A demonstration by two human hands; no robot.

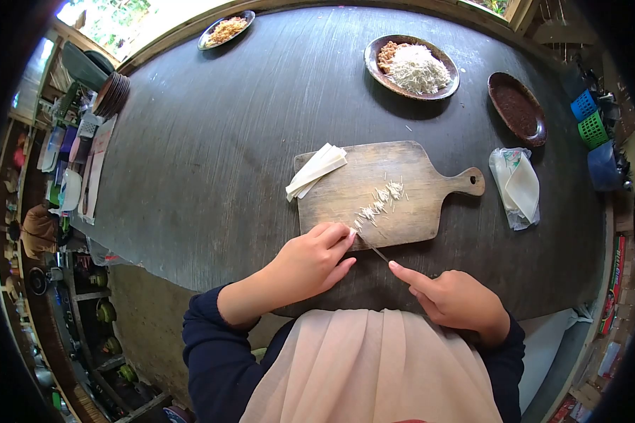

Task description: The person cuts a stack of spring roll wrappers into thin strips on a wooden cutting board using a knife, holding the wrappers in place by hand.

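Note:
My left hand (323, 255) rests at the front edge of a wooden cutting board (409, 166), fingers pressed together on a small white piece that is mostly hidden under them. My right hand (450, 295) grips a knife (376, 251), its handle covered by the fingers. The blade points up and left, its tip close beside my left fingertips. Thin white shreds (381, 200) lie scattered across the board's middle. On the board's left corner, several flat white strips (317, 170) are stacked, overhanging the edge slightly.
Beyond the board stands a plate (374, 74) with white shreds and brown bits. Farther left is a smaller plate of food (226, 30). At right are an oval dark dish (516, 109) and a plastic packet with white sheets (516, 189). Stacked brown plates (111, 95) sit at the left edge.

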